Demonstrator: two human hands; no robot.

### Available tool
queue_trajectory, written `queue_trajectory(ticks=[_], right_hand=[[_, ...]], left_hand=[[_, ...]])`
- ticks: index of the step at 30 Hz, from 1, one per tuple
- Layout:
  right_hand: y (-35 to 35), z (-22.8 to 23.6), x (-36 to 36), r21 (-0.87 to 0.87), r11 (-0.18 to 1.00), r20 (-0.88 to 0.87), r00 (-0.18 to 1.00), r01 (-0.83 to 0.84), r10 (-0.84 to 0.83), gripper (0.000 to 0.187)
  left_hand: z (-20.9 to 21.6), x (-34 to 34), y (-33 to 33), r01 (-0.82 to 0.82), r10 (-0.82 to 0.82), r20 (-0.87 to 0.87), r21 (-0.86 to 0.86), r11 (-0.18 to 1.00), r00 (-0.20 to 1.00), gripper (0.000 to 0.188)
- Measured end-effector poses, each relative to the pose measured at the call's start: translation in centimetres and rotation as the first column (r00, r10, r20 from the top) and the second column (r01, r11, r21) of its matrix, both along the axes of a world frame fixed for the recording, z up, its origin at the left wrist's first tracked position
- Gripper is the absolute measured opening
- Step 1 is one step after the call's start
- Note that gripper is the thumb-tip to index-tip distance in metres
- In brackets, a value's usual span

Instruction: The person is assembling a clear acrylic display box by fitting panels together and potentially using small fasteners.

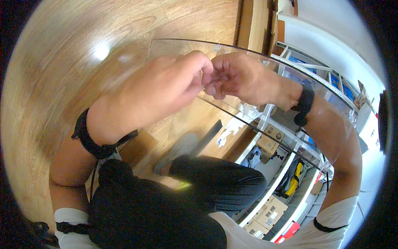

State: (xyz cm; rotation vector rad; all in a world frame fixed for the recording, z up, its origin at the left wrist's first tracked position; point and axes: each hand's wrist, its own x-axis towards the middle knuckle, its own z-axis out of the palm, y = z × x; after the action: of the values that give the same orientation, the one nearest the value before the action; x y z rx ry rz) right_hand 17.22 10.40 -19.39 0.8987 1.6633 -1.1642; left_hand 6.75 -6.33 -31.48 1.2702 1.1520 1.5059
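My left hand and my right hand meet in the upper middle of the head view. The fingers of both are curled inward, and their tips come together in a pinch. Whatever lies between the fingertips is hidden or too small to name. Behind and under the hands spans a clear, glass-like panel with thin dark edges. My right forearm passes over the panel's right part. Black straps circle both forearms.
White shelving at the lower right holds cardboard boxes and a black-and-yellow bag. Crumpled white material lies beside it. A white rack with blue items stands at the far right. The floor is wood-patterned.
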Motion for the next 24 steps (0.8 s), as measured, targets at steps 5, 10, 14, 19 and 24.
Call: queue_trajectory(ticks=[5, 10, 14, 19, 24], right_hand=[[0.2, 0.4, 0.2, -0.018, 0.999, -0.044, 0.999, 0.027, -0.028, 0.01], [-0.2, 0.3, -0.7, -0.047, 0.999, -0.05, 0.999, 0.0, -0.002, 0.015], [0.2, 0.5, -0.6, -0.072, 0.997, -0.025, 1.0, 0.011, -0.012, 0.019], [0.0, 0.4, -0.5, -0.051, 0.998, -0.054, 0.998, 0.031, -0.034, 0.017], [0.0, 0.4, -0.8, 0.002, 0.998, -0.1, 0.993, -0.07, 0.069, 0.017]], left_hand=[[1.2, -0.9, 0.5, 0.006, -0.003, -0.125, 0.026, 1.0, 0.992, 0.028], [0.3, -1.3, 0.7, -0.005, 0.02, -0.18, 0.084, 0.996, 0.983, 0.03], [0.8, -1.5, 1.1, 0.036, -0.021, -0.229, 0.062, 0.997, 0.973, 0.033], [0.6, -1.4, 1.4, 0.057, -0.047, -0.243, 0.035, 0.998, 0.969, 0.033], [0.9, -1.1, 1.4, 0.021, -0.012, -0.195, 0.045, 0.999, 0.981, 0.03]])
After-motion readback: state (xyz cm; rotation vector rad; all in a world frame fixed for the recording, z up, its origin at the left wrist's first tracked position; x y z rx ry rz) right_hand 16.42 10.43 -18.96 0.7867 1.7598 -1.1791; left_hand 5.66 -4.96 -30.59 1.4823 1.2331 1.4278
